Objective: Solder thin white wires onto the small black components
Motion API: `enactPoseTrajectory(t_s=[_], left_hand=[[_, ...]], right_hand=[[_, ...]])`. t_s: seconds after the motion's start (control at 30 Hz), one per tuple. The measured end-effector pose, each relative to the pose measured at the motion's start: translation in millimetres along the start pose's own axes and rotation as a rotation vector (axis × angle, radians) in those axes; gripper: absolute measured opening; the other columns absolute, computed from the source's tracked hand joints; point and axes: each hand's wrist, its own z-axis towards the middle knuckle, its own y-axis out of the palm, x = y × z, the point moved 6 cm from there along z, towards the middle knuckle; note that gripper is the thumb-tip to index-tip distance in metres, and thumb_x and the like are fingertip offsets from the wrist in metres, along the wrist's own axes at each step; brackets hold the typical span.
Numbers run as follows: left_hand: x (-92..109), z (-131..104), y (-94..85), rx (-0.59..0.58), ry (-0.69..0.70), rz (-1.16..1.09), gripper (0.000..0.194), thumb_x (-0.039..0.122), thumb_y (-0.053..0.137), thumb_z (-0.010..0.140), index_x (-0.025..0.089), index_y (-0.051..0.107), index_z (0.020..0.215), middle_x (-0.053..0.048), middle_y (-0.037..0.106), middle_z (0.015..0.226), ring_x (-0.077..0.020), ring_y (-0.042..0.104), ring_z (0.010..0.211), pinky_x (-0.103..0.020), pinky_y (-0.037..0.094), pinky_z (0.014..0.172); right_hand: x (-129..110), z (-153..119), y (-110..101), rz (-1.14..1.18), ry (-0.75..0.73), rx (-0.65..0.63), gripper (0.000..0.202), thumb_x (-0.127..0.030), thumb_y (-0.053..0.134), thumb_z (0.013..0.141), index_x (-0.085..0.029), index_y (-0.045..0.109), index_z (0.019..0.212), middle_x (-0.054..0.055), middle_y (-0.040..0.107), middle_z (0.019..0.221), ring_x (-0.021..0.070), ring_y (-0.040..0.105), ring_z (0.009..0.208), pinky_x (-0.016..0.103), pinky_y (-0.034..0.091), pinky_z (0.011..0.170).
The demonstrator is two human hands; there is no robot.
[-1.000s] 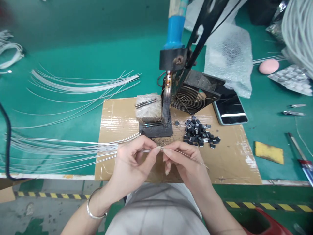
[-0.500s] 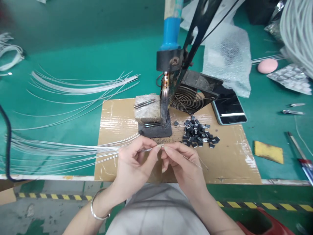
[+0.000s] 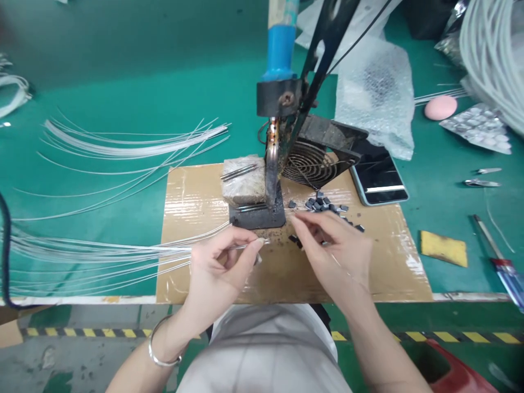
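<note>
My left hand (image 3: 221,262) pinches the end of a thin white wire (image 3: 123,250) from a bundle that trails off to the left over the brown cardboard mat (image 3: 196,202). My right hand (image 3: 335,248) is over the pile of small black parts (image 3: 323,204), fingers spread and reaching toward it; whether anything is between the fingertips is hidden. Just beyond both hands stands a soldering iron with a blue handle (image 3: 278,49) clamped upright over a dark base plate (image 3: 257,217), beside a block (image 3: 242,183).
A second bunch of white wires (image 3: 131,143) lies farther back left. Behind the iron are a small black fan (image 3: 315,158), a phone (image 3: 379,177) and bubble wrap (image 3: 376,93). A yellow sponge (image 3: 444,248), tweezers (image 3: 483,183) and a screwdriver (image 3: 497,259) lie at right.
My right hand has let go of the wire tip and moved right and forward onto the pile of black parts. My left hand still holds the wire, nearly unmoved.
</note>
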Motion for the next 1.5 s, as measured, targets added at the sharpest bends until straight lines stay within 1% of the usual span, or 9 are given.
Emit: enactPoseTrajectory(t_s=[0.17, 0.27, 0.37, 0.53, 0.73, 0.83, 0.93, 1.07, 1.5], left_hand=[[1.7, -0.2, 1.1, -0.03, 0.026, 0.021, 0.012, 0.023, 0.073, 0.087, 0.017, 0.076, 0.077, 0.001, 0.062, 0.058, -0.0087, 0.037, 0.049, -0.022, 0.028, 0.046], [3.1, -0.2, 0.7, -0.042, 0.042, 0.044, 0.013, 0.022, 0.072, 0.088, 0.017, 0.076, 0.077, 0.002, 0.06, 0.058, -0.0087, 0.035, 0.049, -0.023, 0.028, 0.046], [2.9, -0.9, -0.2, -0.058, 0.059, 0.078, 0.014, 0.022, 0.071, 0.089, 0.017, 0.077, 0.078, 0.003, 0.057, 0.057, -0.0088, 0.035, 0.049, -0.024, 0.028, 0.046], [0.4, -1.2, -1.2, -0.06, 0.069, 0.097, 0.013, 0.022, 0.07, 0.09, 0.018, 0.077, 0.079, 0.002, 0.064, 0.062, -0.009, 0.038, 0.051, -0.024, 0.031, 0.048], [2.2, 2.8, -0.3, -0.036, 0.056, 0.107, 0.014, 0.022, 0.07, 0.088, 0.017, 0.075, 0.075, 0.003, 0.06, 0.059, -0.008, 0.036, 0.048, -0.023, 0.028, 0.046], [4.3, 3.8, 0.4, -0.034, 0.051, 0.12, 0.013, 0.022, 0.071, 0.087, 0.018, 0.074, 0.075, 0.002, 0.065, 0.059, -0.0078, 0.039, 0.046, -0.023, 0.029, 0.045], [8.5, 4.9, 0.9, -0.033, 0.048, 0.094, 0.009, 0.02, 0.073, 0.086, 0.019, 0.075, 0.077, -0.002, 0.076, 0.07, -0.0101, 0.054, 0.051, -0.022, 0.039, 0.048], [14.0, 6.3, 3.5, -0.079, 0.037, -0.048, 0.01, 0.013, 0.073, 0.084, 0.02, 0.074, 0.076, -0.004, 0.082, 0.081, -0.0152, 0.073, 0.071, -0.022, 0.056, 0.064], [13.6, 7.8, 5.0, -0.151, 0.024, -0.159, 0.014, 0.008, 0.073, 0.085, 0.019, 0.075, 0.076, -0.005, 0.082, 0.084, -0.0157, 0.077, 0.076, -0.021, 0.063, 0.071]], right_hand=[[-7.2, 32.0, 10.4, -0.649, -0.171, -0.035, 0.016, -0.033, 0.074, 0.092, -0.017, 0.076, 0.089, 0.011, 0.077, 0.089, 0.0302, 0.071, 0.086, 0.037, 0.05, 0.067], [-6.9, 35.4, 23.4, -0.751, -0.228, -0.095, 0.012, -0.024, 0.066, 0.093, -0.015, 0.074, 0.09, 0.014, 0.076, 0.09, 0.0341, 0.071, 0.096, 0.039, 0.049, 0.07], [-5.3, 31.9, 24.9, -0.742, -0.268, -0.068, 0.015, -0.019, 0.06, 0.093, -0.015, 0.073, 0.089, 0.013, 0.076, 0.088, 0.0338, 0.071, 0.093, 0.04, 0.051, 0.073], [-4.4, 19.8, 8.9, -0.459, -0.266, 0.005, 0.019, -0.021, 0.059, 0.096, -0.018, 0.076, 0.089, 0.009, 0.078, 0.085, 0.0259, 0.072, 0.079, 0.038, 0.057, 0.075], [2.6, -3.9, -0.5, 0.204, 0.134, -0.087, 0.016, -0.037, 0.074, 0.095, -0.023, 0.083, 0.096, 0.003, 0.081, 0.081, 0.0156, 0.07, 0.062, 0.027, 0.06, 0.059], [-2.3, -13.5, 3.3, 0.403, 0.233, -0.12, 0.013, -0.035, 0.08, 0.091, -0.023, 0.084, 0.093, 0.001, 0.079, 0.075, 0.0136, 0.068, 0.056, 0.025, 0.059, 0.052], [-6.8, -17.5, 6.8, 0.485, 0.27, -0.113, 0.008, -0.032, 0.084, 0.087, -0.024, 0.084, 0.085, -0.001, 0.075, 0.067, 0.011, 0.063, 0.05, 0.021, 0.055, 0.045], [-7.9, -21.3, 16.7, 0.586, 0.334, -0.15, 0.013, -0.036, 0.085, 0.085, -0.023, 0.084, 0.082, -0.001, 0.074, 0.064, 0.0098, 0.06, 0.046, 0.02, 0.053, 0.041], [-6.8, -27.2, 29.2, 0.669, 0.382, -0.211, 0.017, -0.041, 0.085, 0.086, -0.024, 0.085, 0.085, 0.0, 0.075, 0.065, 0.011, 0.063, 0.049, 0.021, 0.056, 0.045]])
